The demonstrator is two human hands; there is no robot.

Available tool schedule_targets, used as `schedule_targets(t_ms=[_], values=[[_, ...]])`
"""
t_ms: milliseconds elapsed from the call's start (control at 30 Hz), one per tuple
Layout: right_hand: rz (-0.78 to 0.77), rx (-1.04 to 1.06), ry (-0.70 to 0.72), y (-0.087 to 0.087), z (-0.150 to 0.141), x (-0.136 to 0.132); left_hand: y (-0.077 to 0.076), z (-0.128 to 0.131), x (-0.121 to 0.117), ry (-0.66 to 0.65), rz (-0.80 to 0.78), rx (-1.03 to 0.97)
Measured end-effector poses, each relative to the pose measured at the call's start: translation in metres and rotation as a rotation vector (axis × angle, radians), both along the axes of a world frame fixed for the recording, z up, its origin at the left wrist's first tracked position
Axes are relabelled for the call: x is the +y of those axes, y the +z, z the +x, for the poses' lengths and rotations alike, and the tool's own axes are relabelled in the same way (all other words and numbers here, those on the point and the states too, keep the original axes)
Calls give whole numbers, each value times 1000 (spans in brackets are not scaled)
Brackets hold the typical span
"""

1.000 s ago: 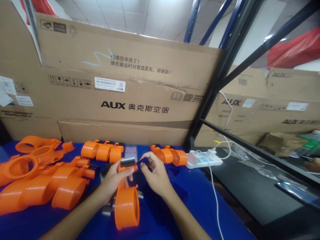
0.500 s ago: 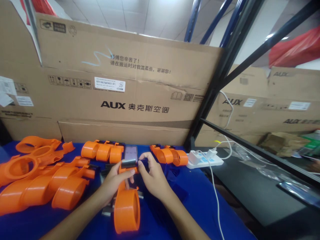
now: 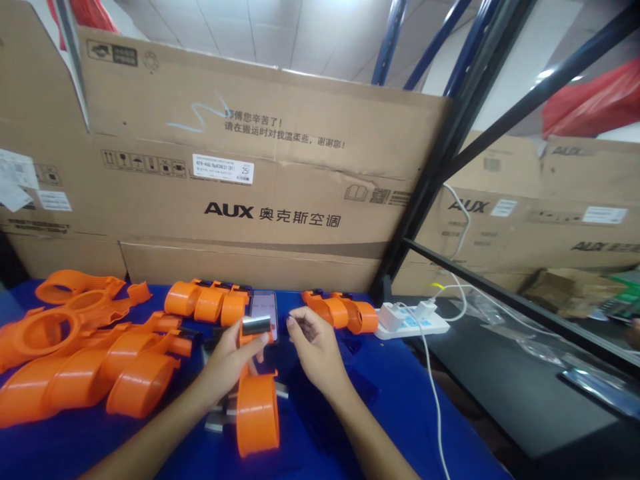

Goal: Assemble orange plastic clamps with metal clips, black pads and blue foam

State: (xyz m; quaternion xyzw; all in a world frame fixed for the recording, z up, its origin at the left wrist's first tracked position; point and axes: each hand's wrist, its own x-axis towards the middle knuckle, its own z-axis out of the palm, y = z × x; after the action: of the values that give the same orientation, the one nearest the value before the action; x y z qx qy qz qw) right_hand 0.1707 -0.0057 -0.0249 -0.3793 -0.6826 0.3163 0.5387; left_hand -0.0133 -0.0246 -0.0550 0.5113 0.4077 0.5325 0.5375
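Note:
My left hand grips an orange plastic housing near its top, where a grey metal cylinder sits; the housing's round ring hangs toward me over the blue table. My right hand hovers just right of the cylinder, fingers curled in a loose pinch, and whether they hold anything I cannot make out. A phone lies flat just behind the hands.
Several orange housings are piled at the left, with more orange housings behind and at the right. A white power strip with a cable sits at the table's right edge. Large cardboard boxes wall the back; a black shelf frame stands right.
My right hand has drawn back slightly from the housing's top, and the small dark piece it pinched earlier no longer shows. The left hand keeps its grip.

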Motion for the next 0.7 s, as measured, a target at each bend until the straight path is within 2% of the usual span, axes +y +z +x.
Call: schedule_targets(t_ms=[133, 267, 367, 533, 700], values=[[46, 36, -49, -1, 1, 0, -4, 1, 1, -2, -7, 3], [-23, 115, -63, -2, 0, -4, -4, 1, 1, -20, -2, -11], [-15, 68, -53, -1, -2, -11, -2, 1, 0, -25, -6, -28], [161, -202, -97, 1, -4, -20, -2, 1, -1, -8, -40, -67], [385, -360, -113, 5, -2, -21, -5, 1, 0, -4, -24, -71]])
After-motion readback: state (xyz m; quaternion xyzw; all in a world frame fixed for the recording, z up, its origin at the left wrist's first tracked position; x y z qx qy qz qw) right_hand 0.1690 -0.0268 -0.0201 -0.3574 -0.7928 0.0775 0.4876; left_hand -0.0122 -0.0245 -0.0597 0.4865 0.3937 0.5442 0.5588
